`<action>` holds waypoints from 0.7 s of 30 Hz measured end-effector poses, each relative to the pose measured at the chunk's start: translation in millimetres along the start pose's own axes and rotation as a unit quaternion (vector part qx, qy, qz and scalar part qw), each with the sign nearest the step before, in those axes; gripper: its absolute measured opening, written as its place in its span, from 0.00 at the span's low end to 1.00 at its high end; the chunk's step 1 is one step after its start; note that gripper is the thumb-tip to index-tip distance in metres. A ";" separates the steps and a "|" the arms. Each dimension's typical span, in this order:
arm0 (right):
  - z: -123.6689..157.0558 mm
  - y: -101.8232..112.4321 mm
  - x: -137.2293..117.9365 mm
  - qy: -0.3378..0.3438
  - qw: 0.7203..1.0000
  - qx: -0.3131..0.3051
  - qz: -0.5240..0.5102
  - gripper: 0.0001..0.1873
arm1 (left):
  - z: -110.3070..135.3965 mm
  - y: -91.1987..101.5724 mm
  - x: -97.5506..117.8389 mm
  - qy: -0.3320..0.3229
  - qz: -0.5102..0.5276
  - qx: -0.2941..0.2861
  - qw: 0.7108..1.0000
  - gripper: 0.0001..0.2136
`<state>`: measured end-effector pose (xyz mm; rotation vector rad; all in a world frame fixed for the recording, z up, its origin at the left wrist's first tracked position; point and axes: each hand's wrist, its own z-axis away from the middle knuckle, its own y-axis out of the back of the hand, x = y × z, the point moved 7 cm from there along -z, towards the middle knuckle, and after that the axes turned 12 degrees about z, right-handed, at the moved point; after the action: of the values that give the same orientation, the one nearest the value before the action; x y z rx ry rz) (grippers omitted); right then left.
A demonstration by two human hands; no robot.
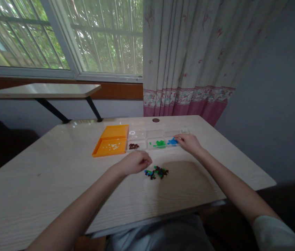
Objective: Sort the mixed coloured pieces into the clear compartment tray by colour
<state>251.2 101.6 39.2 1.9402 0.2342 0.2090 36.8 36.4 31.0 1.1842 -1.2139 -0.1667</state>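
Note:
My right hand (188,142) is over the right end of a clear compartment tray (154,134), its fingers pinched together at the small blue pieces (172,141). Whether a piece is between those fingertips is too small to see. Closed fingers also show on my left hand (138,162), which hovers beside a mixed pile (157,172) of small brown, green and blue pieces on the table. What it holds, if anything, is hidden. In the tray's front row, brown pieces (134,146) lie at the left and green pieces (160,143) in the middle.
An open orange case (110,142) with small white pieces (114,145) in its front half stands left of the tray. A raised shelf (43,90) on black legs is at the back left. The table's front edge (160,218) runs close to my lap.

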 end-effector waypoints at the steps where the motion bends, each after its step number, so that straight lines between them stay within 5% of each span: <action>1: 0.1 -0.3 0.3 -0.001 1.000 -0.001 0.008 0.15 | 0.3 0.4 1.2 -0.003 0.001 -0.003 1.000 0.10; 9: 4.6 7.5 -10.1 -0.005 1.000 0.011 -0.016 0.16 | 0.8 -2.6 3.8 -0.023 -0.053 -0.002 0.998 0.07; 21: 29.6 4.8 -98.2 0.199 0.976 0.015 -0.088 0.13 | -0.7 2.2 1.8 -0.011 -0.045 0.043 0.998 0.06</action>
<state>164.3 47.8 29.3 1.8803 0.6745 0.4783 37.1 36.7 34.0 1.3155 -1.1979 -0.1978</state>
